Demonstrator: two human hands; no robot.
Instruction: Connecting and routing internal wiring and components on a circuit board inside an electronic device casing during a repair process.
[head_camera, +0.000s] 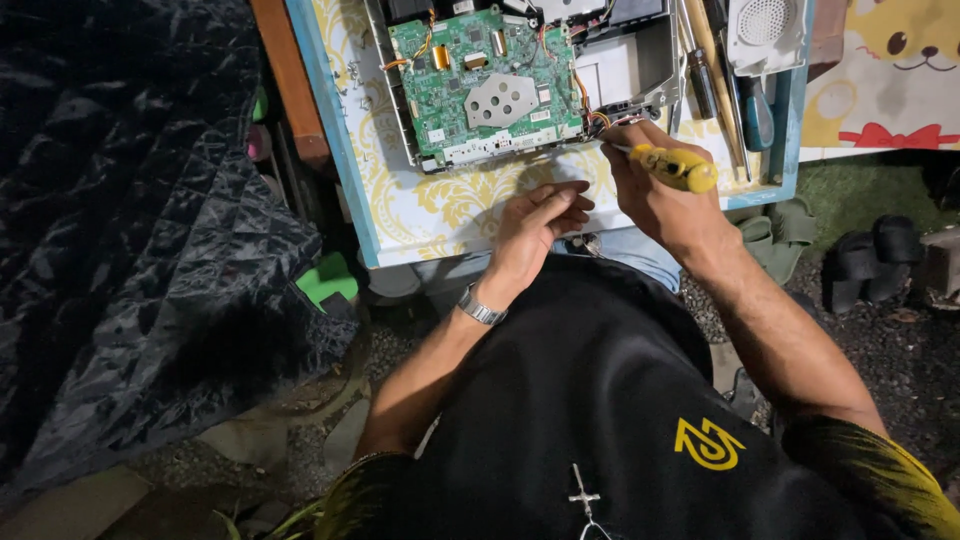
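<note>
Patterned table (440, 215): right hand (655, 195) grips yellow screwdriver (672, 165), tip toward circuit board (485, 85); left hand (535, 225) empty, loose.

Circuit board (485, 85) on table (440, 215) (tools (735, 90) right)

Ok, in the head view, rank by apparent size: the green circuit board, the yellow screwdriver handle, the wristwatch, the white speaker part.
1. green circuit board
2. white speaker part, cut off by the frame edge
3. yellow screwdriver handle, partly hidden in the right hand
4. wristwatch, close to the handle, so unsure
</note>
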